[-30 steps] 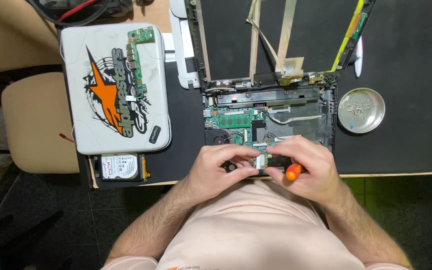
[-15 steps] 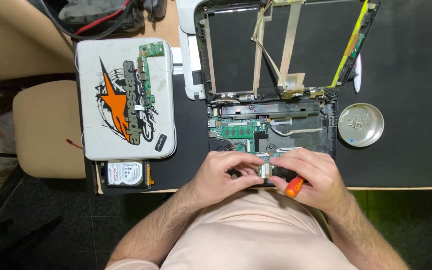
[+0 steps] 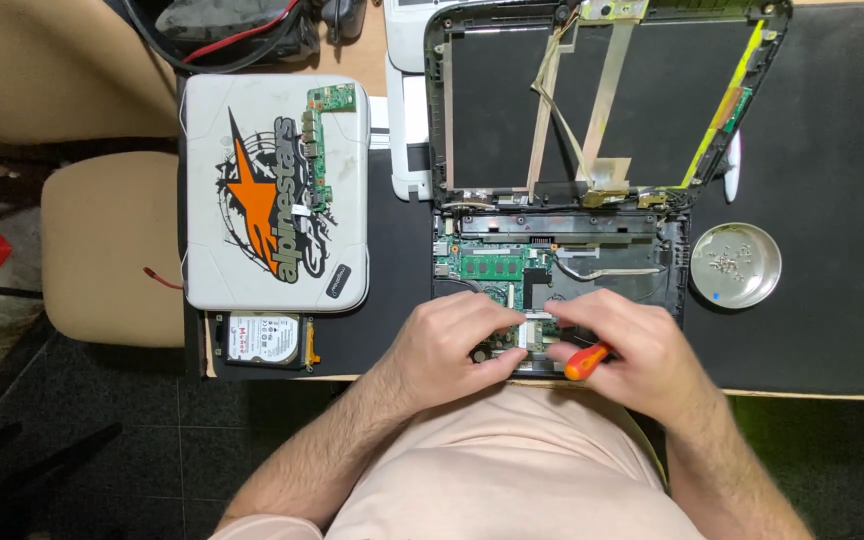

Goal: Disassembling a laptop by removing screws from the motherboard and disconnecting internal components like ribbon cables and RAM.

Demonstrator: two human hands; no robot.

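The left hand [image 3: 457, 340] pinches a small circuit card [image 3: 535, 330] in the opened laptop base [image 3: 652, 260] at the table's [image 3: 832, 160] near edge. The right hand [image 3: 632, 345] steadies it, an orange-handled screwdriver [image 3: 586, 361] tucked in its grip. The card looks light, stiff and fragile, best taken by its bare edges.

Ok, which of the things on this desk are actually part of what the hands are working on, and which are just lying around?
In hand:
opened laptop base
small card under the fingertips of the left hand
orange-handled screwdriver in the right hand
round metal dish of screws

Lying about:
white laptop lid with orange star sticker
green circuit board strip
hard drive
beige chair
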